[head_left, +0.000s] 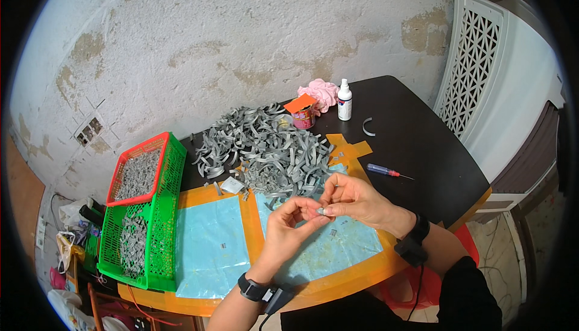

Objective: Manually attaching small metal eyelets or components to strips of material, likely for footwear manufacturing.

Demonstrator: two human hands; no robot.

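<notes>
My left hand (288,227) and my right hand (354,200) meet above the blue sheet (325,252). Between their fingertips is a small grey-white piece (321,211), pinched from both sides; its exact kind is too small to tell. Just beyond my hands lies a big heap of grey curved strips (265,144), with smaller grey bits at its near edge. A few tiny grey pieces (333,232) rest on the blue sheet beside my fingers. Each of my wrists wears a black strap with a small box and cable.
At left, a red basket (161,171) of small grey pieces sits on a green basket (175,234) holding more. Behind the heap stand a tin (303,117) under an orange card, a pink cloth (319,94) and a white bottle (344,100). A screwdriver (386,170) lies at right.
</notes>
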